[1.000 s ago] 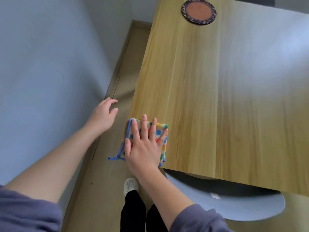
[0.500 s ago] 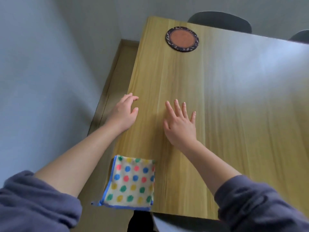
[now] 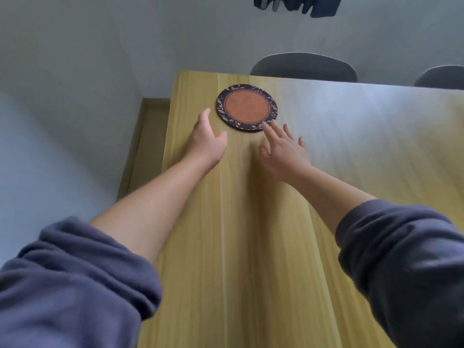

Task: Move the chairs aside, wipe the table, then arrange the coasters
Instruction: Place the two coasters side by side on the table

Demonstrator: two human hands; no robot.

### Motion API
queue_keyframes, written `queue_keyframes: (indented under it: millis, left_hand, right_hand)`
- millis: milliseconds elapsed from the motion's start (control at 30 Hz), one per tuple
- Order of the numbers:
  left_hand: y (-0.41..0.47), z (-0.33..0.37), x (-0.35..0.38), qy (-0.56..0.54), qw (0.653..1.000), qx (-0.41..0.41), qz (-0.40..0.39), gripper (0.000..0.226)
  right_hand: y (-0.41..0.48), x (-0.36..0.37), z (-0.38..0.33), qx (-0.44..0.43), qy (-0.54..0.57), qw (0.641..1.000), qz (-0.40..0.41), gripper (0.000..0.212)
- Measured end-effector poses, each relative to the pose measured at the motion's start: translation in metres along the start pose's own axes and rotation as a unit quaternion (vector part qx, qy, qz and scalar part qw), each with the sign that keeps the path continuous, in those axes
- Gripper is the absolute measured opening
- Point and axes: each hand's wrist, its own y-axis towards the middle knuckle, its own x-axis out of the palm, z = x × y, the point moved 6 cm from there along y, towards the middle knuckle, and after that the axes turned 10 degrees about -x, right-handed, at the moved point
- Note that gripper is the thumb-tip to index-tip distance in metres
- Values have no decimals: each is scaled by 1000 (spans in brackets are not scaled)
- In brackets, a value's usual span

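Observation:
A round coaster [image 3: 247, 107] with an orange centre and a dark leaf-patterned rim lies near the far left corner of the light wooden table [image 3: 251, 247]. My left hand [image 3: 208, 140] is stretched out just left of the coaster, fingers straight, thumb spread, holding nothing. My right hand [image 3: 283, 148] lies flat and spread just below the coaster, its fingertips at the coaster's near rim. The dotted wiping cloth is out of view.
Two dark chair backs [image 3: 303, 67] [image 3: 439, 76] show behind the table's far edge. A grey wall [image 3: 62, 109] runs along the left, with a strip of floor [image 3: 148, 151] between it and the table. Something dark hangs at the top [image 3: 296, 5].
My right hand let go of the dotted cloth at the table's near corner. Both hands then reached forward over the table to the coaster, and the cloth dropped out of view.

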Motion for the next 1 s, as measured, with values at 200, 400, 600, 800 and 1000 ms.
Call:
queue_keyframes:
  millis: [200, 400, 600, 800, 1000]
  left_hand:
    - [70, 16, 22, -388, 903, -180, -27, 48]
    - [77, 37, 30, -8, 998, -62, 3, 5]
    - [42, 38, 31, -146, 987, -50, -40, 26]
    - [-32, 0, 54, -63, 978, -122, -154, 33]
    - [-102, -1, 56, -12, 985, -75, -157, 31]
  right_hand:
    - [41, 12, 12, -6, 10, 999, -41, 57]
    - [35, 15, 14, -22, 30, 999, -8, 57]
    - [0, -16, 38, 99, 338, 926, 137, 57]
    - [-63, -13, 74, 186, 450, 862, 140, 61]
    - [-124, -2, 91, 182, 475, 859, 61, 55]
